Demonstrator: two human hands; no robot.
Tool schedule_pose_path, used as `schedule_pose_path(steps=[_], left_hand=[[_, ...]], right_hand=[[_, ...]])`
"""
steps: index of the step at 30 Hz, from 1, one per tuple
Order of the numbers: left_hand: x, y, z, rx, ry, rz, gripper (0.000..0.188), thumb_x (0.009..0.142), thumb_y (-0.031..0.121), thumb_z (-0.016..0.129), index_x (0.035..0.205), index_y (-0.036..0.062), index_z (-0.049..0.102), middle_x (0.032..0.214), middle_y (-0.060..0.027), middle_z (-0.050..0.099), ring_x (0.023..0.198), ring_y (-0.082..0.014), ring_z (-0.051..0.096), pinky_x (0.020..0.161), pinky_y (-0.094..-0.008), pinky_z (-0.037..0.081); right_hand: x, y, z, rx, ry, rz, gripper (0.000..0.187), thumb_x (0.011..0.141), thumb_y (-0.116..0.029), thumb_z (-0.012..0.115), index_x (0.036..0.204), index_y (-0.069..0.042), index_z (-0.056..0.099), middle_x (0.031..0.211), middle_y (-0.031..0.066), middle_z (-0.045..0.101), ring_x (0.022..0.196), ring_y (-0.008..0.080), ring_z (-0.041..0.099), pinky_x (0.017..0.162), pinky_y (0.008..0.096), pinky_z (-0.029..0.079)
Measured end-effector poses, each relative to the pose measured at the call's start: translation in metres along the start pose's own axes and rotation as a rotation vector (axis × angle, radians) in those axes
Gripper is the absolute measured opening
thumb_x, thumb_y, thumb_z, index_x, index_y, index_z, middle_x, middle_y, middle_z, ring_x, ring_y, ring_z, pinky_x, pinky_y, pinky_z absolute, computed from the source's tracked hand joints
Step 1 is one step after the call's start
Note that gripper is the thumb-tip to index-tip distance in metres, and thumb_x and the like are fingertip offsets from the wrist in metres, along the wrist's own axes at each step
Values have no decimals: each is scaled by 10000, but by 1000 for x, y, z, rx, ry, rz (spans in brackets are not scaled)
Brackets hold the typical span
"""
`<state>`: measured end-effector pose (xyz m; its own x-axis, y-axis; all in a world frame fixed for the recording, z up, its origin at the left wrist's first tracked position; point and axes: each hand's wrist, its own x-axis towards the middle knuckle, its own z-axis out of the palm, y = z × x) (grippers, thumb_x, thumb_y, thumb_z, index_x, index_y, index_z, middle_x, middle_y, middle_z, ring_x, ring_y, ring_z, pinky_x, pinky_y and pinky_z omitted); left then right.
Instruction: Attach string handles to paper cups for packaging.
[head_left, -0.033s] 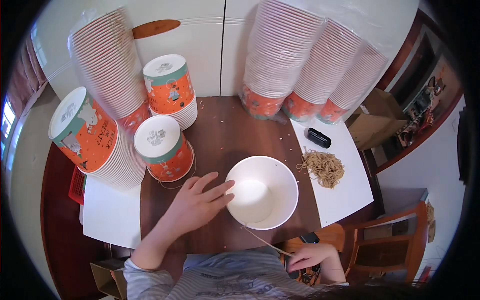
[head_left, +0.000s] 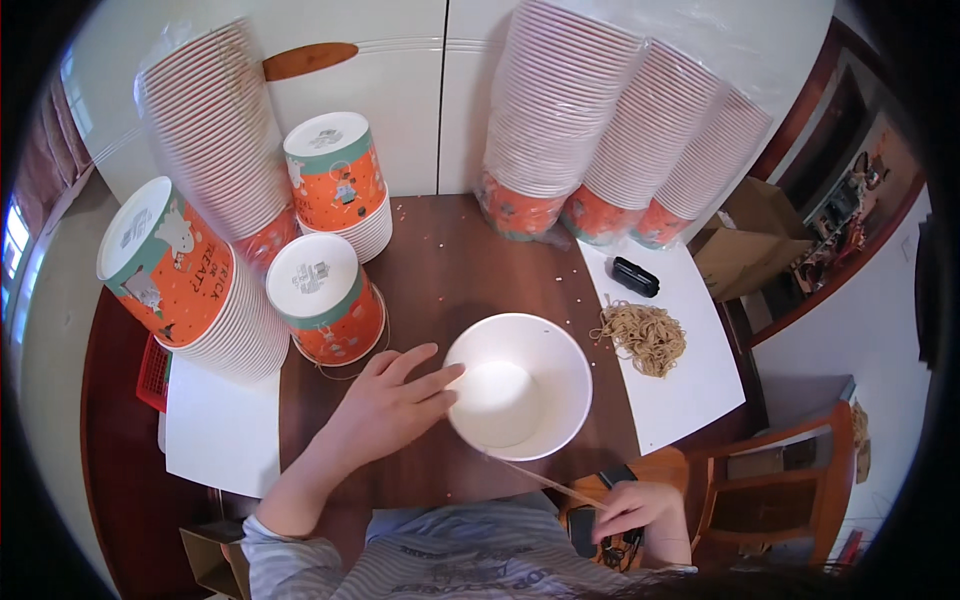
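Your left hand [head_left: 398, 405] rests, fingers spread, at the left rim of the white tub [head_left: 550, 400] on the table [head_left: 450, 260]; nearer you, right of the tub, your right hand [head_left: 640, 506] pinches a string [head_left: 545, 482] running to its near edge.

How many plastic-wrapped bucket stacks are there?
4: the back-left stack, plus, side by side at back right, inner stack, middle stack, outer stack. Others could be hidden behind them.

"What surrounds your round white paper bucket [head_left: 530, 400] on the brown wood-grain worktop [head_left: 430, 270]?"

"To your right, a tangled tan string bundle [head_left: 643, 338], with an oblong glossy black case [head_left: 635, 277] just behind it; to your left, an upturned orange-and-green cardboard tub [head_left: 345, 335]."
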<state>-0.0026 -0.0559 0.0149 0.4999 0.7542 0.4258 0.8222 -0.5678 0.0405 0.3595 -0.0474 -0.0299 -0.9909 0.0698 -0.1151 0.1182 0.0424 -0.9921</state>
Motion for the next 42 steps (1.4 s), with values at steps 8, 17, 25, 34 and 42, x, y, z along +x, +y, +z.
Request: schedule_pose_path(steps=[8, 17, 25, 34, 42], left_hand=[[11, 27, 25, -4, 44, 156, 87, 651, 171, 541, 722, 127, 520, 652, 37, 472, 701, -129, 487, 594, -255, 381], [63, 57, 50, -560, 325, -70, 174, 785, 125, 583, 917, 12, 596, 887, -90, 592, 822, -218, 549, 740, -300, 445], [53, 39, 47, -1474, 24, -332, 183, 884, 123, 490, 984, 5, 589, 902, -41, 597, 804, -87, 528, 691, -233, 427], [43, 13, 29, -1238, -204, -289, 143, 831, 128, 577, 913, 17, 612, 732, 12, 589, 620, -34, 466, 553, -199, 395], [49, 15, 26, -801, 40, -246, 212, 761, 169, 631, 937, 54, 600, 771, -49, 577, 723, -191, 522, 680, -300, 438]], right_hand=[[-2, -13, -10, 692, 600, -736, 253, 876, -190, 451, 788, 31, 536, 416, 14, 398, 305, 102, 302, 344, 260, 209], [100, -86, -51, 917, 717, -898, 229, 935, -216, 305, 893, -45, 452, 456, -28, 260, 364, 82, 214, 380, 239, 197], [148, -99, -84, 983, 628, -1050, 266, 948, -234, 282, 918, -57, 479, 463, -22, 263, 359, 76, 201, 357, 233, 184], [154, -90, -101, 986, 664, -1195, 267, 950, -226, 272, 921, -66, 484, 472, -20, 281, 373, 76, 205, 379, 223, 200], [153, -89, -98, 969, 692, -1231, 260, 949, -216, 257, 938, -65, 468, 474, -16, 283, 375, 78, 203, 395, 228, 205]])
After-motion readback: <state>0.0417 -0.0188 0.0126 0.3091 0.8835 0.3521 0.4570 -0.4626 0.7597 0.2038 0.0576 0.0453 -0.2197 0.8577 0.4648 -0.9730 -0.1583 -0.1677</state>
